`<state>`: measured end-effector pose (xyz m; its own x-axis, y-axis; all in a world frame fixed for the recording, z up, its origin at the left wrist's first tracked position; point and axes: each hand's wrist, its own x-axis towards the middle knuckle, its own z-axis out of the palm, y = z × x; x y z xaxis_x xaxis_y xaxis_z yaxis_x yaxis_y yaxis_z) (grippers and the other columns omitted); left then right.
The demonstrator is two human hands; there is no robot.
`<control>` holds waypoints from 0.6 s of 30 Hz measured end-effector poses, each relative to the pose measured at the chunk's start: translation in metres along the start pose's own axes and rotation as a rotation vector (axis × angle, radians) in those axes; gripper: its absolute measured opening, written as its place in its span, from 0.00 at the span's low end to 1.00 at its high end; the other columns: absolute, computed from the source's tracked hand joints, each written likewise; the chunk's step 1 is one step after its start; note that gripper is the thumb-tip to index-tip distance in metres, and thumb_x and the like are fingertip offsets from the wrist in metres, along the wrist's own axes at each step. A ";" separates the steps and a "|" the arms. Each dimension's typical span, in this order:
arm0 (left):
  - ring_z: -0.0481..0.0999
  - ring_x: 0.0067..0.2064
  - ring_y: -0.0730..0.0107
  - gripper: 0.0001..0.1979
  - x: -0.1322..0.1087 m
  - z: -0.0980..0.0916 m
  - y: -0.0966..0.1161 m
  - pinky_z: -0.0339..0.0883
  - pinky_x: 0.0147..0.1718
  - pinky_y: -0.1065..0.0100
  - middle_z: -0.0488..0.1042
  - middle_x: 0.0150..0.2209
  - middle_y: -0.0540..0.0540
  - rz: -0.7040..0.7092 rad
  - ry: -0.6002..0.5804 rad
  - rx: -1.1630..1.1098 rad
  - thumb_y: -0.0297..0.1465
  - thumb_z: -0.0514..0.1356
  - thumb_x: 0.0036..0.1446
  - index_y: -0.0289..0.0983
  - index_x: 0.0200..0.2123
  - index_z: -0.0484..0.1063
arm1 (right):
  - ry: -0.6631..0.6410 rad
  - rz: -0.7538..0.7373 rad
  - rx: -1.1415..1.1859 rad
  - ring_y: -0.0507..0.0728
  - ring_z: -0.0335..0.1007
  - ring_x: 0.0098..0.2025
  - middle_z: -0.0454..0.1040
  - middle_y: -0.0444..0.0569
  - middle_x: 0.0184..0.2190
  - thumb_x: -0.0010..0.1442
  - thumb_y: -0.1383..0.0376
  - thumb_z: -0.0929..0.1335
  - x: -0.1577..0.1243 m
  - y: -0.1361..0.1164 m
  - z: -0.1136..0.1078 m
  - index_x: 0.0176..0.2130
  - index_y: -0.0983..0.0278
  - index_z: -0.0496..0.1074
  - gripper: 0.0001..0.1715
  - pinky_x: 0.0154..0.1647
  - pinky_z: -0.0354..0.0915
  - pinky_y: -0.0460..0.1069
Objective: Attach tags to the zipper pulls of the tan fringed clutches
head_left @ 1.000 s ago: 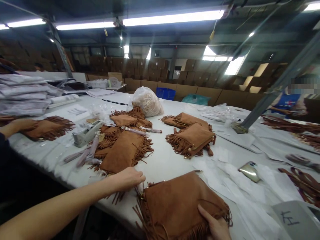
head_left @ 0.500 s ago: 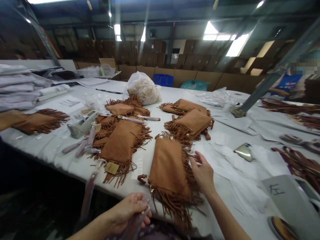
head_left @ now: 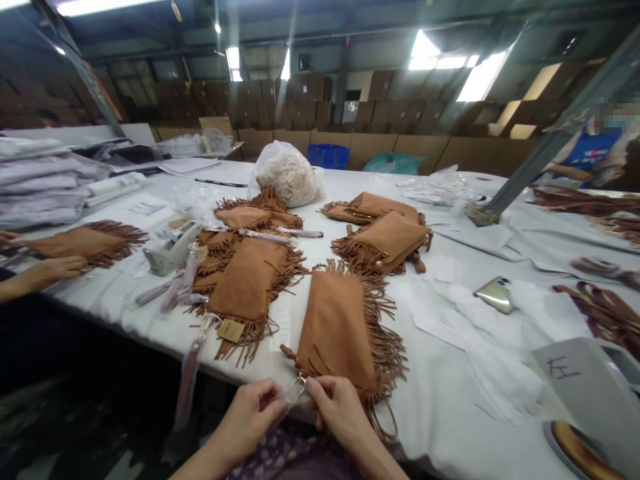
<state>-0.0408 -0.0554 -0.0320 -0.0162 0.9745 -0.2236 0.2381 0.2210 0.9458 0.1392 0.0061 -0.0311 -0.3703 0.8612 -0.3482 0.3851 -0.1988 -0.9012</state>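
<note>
A brown suede fringed bag (head_left: 337, 327) lies lengthwise at the near edge of the white table (head_left: 465, 373). My left hand (head_left: 250, 417) and my right hand (head_left: 337, 403) meet at the bag's near corner. Both pinch around a small metal ring (head_left: 300, 383) and a pale strap piece there. Their fingers are closed. A pile of similar fringed bags (head_left: 247, 280) with paper tags lies just left of it, and another pile (head_left: 383, 243) sits behind it.
A co-worker's hands (head_left: 55, 267) rest at a fringed bag (head_left: 83, 241) on the left. A tape dispenser (head_left: 173, 248), a plastic sack (head_left: 287, 175), a phone (head_left: 495, 295), loose white paper and a marked grey box (head_left: 585, 380) lie about. Another person stands at the far right.
My right hand left the bag's fringe and came down to the near corner. Both hands now meet at the ring. The bag stays lengthwise where it was turned.
</note>
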 end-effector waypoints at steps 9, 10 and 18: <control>0.70 0.21 0.76 0.20 0.002 0.018 -0.024 0.56 0.20 0.76 0.76 0.27 0.42 -0.357 -0.248 -0.649 0.44 0.63 0.52 0.30 0.33 0.74 | -0.010 0.037 0.235 0.45 0.46 0.13 0.59 0.38 0.12 0.50 0.46 0.66 0.012 0.010 0.016 0.20 0.64 0.63 0.25 0.16 0.42 0.45; 0.71 0.22 0.75 0.20 0.004 0.019 -0.024 0.56 0.21 0.76 0.76 0.28 0.42 -0.339 -0.239 -0.660 0.44 0.63 0.52 0.29 0.32 0.75 | -0.017 0.028 0.251 0.45 0.45 0.13 0.57 0.37 0.12 0.50 0.45 0.66 0.011 0.010 0.015 0.20 0.63 0.63 0.25 0.16 0.42 0.45; 0.63 0.22 0.78 0.22 0.018 0.034 -0.007 0.51 0.22 0.75 0.72 0.22 0.47 -0.151 -0.121 -0.581 0.46 0.63 0.52 0.29 0.27 0.75 | 0.029 -0.096 0.177 0.48 0.52 0.18 0.59 0.41 0.14 0.53 0.50 0.65 0.005 0.003 0.009 0.16 0.64 0.62 0.25 0.21 0.47 0.45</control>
<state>-0.0101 -0.0403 -0.0507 0.1104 0.9272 -0.3579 -0.3271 0.3740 0.8678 0.1306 0.0057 -0.0377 -0.3728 0.8927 -0.2533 0.1939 -0.1920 -0.9620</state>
